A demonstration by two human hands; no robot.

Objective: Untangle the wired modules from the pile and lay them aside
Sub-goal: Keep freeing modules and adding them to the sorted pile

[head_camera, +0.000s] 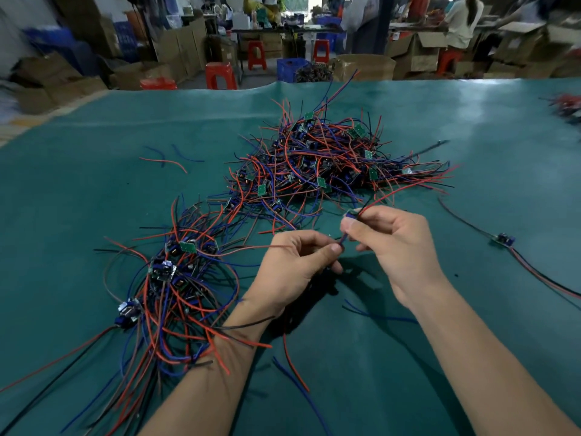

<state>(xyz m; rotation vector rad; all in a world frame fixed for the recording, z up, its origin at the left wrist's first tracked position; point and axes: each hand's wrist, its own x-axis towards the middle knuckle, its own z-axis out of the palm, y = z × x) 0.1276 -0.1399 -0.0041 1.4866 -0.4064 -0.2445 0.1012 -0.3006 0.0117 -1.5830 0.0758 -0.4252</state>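
Pinching a small module [349,215] at its fingertips, the right hand [399,247] holds it just above the tabletop [94,184], its red and black wires trailing back toward the pile [327,158]. The left hand [292,265] has its grip closed on a blue wire [342,239] running down from that module, thumb and forefinger pinching it close beneath the right hand. Both hands work in front of the main pile, which sits at the middle of the green tabletop with many boards and red, blue and black leads knotted together. A second, smaller bunch [176,278] lies to the left, beside the left forearm, and one module [503,240] rests alone well to the right with its wires stretched out. A few loose wires lie scattered around. Judging by the size of the main pile, most of the sorting appears to remain. Beyond the tabletop are cardboard boxes [421,48], red stools [221,75] and seated workers.
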